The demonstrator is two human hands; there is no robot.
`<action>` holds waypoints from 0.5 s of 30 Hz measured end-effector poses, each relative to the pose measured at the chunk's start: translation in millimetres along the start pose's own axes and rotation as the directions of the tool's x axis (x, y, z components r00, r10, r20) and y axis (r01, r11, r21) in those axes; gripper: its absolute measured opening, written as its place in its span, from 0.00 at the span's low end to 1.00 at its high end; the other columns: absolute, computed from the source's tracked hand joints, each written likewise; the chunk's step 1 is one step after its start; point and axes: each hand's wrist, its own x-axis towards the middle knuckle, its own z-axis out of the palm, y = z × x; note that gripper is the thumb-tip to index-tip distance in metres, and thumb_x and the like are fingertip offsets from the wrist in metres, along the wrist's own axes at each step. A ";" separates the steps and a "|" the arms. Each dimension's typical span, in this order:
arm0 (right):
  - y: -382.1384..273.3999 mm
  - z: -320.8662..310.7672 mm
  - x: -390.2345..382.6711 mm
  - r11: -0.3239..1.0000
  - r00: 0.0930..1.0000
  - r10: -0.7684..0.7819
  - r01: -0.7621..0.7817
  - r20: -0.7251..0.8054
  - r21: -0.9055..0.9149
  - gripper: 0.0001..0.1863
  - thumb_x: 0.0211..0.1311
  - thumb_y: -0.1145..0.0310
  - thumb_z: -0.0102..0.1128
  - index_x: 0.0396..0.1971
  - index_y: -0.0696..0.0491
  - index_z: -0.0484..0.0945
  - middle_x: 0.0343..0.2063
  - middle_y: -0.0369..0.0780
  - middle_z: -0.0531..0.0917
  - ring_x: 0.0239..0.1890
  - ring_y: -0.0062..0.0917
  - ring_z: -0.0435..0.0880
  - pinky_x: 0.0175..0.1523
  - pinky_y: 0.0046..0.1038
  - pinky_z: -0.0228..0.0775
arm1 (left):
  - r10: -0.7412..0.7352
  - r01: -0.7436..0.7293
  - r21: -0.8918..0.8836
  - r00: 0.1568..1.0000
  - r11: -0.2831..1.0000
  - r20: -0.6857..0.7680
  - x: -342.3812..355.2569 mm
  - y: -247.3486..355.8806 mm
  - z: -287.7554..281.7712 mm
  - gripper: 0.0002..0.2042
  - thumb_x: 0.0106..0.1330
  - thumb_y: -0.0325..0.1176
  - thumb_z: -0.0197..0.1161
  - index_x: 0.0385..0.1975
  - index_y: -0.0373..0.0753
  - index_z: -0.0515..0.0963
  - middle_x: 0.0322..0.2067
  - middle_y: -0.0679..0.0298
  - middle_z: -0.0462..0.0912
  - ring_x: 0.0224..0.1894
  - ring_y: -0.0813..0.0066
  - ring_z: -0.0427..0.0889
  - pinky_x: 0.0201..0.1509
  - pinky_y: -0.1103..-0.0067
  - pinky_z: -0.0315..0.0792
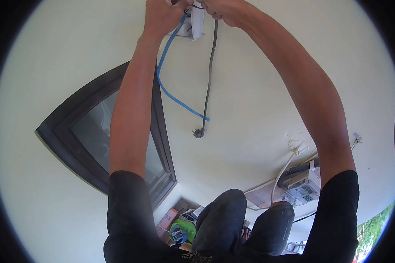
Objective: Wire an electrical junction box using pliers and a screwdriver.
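Both my arms reach up to a white wall box [197,22] at the top edge of the view, where its upper part is cut off. My left hand [164,16] is closed in front of the box, its fingertips pinched on something I cannot make out. To its right, the curled fingers of my right hand [226,11] close on the upper part of a black power cable [211,65]. A short dark wire [198,6] spans between the hands. The cable hangs down to a black plug [199,132]. From the box, a blue tube-like cable [160,72] curves down, its loose end near the plug.
A dark-framed window [61,123] lies left, behind my left arm. Lower right, an electricity meter [303,186] is mounted on the wall with a white cable [281,173]. Below, beside my knees, are a green bag [188,228], a blue container [178,235] and a pink object [167,218].
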 end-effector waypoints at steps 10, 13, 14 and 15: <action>-2.5 4.2 -26.4 0.953 0.892 -0.290 0.238 -0.347 -0.187 0.10 0.64 0.70 0.54 0.30 0.63 0.77 0.30 0.52 0.80 0.34 0.41 0.81 0.41 0.40 0.76 | -0.136 0.135 -0.157 0.991 0.978 0.006 1.4 -19.9 4.5 0.10 0.65 0.32 0.60 0.31 0.30 0.83 0.25 0.60 0.84 0.27 0.75 0.81 0.33 0.77 0.75; 36.5 31.0 -1.2 0.906 0.817 -0.412 0.318 -0.403 -0.280 0.11 0.65 0.69 0.54 0.29 0.63 0.77 0.27 0.50 0.79 0.31 0.36 0.80 0.38 0.38 0.74 | -0.132 0.135 -0.143 0.991 0.981 0.027 2.3 7.8 4.5 0.09 0.64 0.30 0.60 0.31 0.30 0.83 0.26 0.59 0.85 0.27 0.74 0.81 0.34 0.77 0.75; 14.8 23.3 -1.6 0.902 0.813 -0.422 0.333 -0.402 -0.275 0.11 0.65 0.69 0.54 0.29 0.63 0.77 0.27 0.50 0.79 0.31 0.36 0.80 0.38 0.38 0.74 | -0.153 0.154 -0.129 0.988 0.980 0.018 -1.3 4.5 -1.3 0.09 0.63 0.30 0.61 0.31 0.30 0.83 0.26 0.58 0.85 0.27 0.73 0.82 0.34 0.76 0.76; -6.0 14.7 -3.4 0.974 0.937 -0.216 0.185 -0.275 -0.135 0.11 0.65 0.70 0.54 0.29 0.63 0.77 0.26 0.48 0.77 0.29 0.33 0.77 0.37 0.35 0.72 | -0.161 0.161 -0.121 0.987 0.980 0.007 -4.6 0.8 -6.0 0.09 0.63 0.30 0.61 0.31 0.30 0.83 0.26 0.58 0.85 0.27 0.73 0.82 0.34 0.76 0.76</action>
